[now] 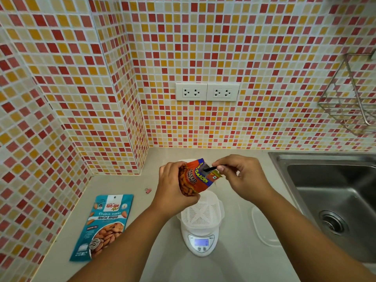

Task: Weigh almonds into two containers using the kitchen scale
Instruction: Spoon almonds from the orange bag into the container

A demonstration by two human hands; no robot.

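Gripping the orange almond bag (193, 178) above the white container (201, 212) on the scale (201, 244), the left hand (173, 186) steadies it while the right hand (242, 176) pinches a black clip (209, 169) at its folded top, likely to open it.

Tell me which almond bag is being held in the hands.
The orange bag: the left hand grips it above the scale, and the right hand pinches a black clip at its top. The blue bag lies flat on the counter, untouched.

Orange almond bag (193, 180), teal pouch (103, 226)
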